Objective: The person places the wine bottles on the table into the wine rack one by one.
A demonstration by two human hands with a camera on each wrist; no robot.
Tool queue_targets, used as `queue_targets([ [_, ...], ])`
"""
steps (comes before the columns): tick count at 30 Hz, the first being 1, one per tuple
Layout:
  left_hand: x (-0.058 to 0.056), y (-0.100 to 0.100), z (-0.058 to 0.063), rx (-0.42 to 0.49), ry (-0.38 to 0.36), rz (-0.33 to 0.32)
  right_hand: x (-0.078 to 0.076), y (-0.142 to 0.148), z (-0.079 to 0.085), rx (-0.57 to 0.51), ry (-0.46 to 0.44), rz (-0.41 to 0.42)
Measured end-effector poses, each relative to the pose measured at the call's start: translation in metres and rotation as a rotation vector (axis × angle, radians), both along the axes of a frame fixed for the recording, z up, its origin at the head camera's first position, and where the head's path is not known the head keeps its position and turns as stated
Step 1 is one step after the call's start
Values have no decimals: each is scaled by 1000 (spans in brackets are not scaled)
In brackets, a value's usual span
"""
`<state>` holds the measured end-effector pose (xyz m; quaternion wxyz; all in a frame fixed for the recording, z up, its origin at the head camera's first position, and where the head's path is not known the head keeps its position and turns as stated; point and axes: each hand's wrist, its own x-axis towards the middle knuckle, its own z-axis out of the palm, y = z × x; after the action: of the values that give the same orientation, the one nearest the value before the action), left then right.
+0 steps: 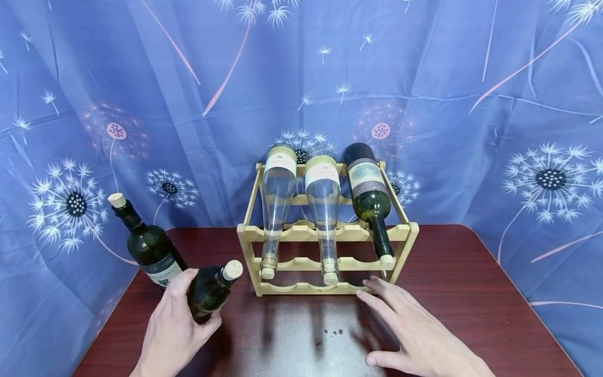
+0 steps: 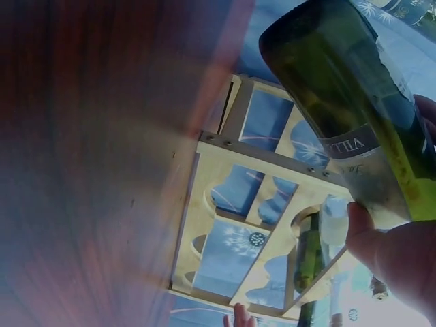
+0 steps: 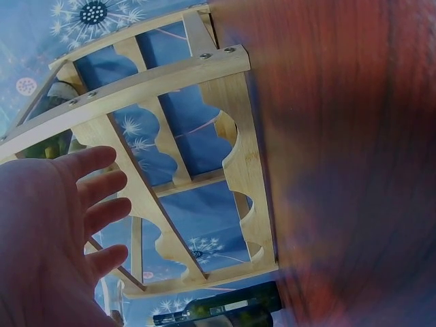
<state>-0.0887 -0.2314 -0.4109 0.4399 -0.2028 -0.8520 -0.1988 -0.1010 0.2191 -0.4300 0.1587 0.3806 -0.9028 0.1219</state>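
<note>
My left hand grips a dark green corked wine bottle around its body, left of the rack. In the left wrist view this bottle is off the table, its label partly behind my thumb. A second green bottle with a cork stands just behind that hand. My right hand holds nothing; its fingers are spread before the rack's lower right corner. The wooden wine rack carries two clear bottles, one at left and one in the middle, and a green bottle at right, necks toward me.
The rack stands on a dark red wooden table against a blue curtain printed with dandelions. Small dark drops lie on the tabletop in front of the rack. The rack's lower tier has scalloped rails.
</note>
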Motion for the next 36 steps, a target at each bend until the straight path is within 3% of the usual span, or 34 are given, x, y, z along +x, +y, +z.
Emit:
queue_targets([
  [8, 0, 3, -4, -76, 37, -107, 0, 0, 0, -4, -6, 3],
  [23, 4, 8, -12, -230, -113, -88, 0, 1, -3, -10, -13, 5],
  [36, -1, 17, -9, -342, -122, -94, 0, 0, 1, -27, 29, 24],
])
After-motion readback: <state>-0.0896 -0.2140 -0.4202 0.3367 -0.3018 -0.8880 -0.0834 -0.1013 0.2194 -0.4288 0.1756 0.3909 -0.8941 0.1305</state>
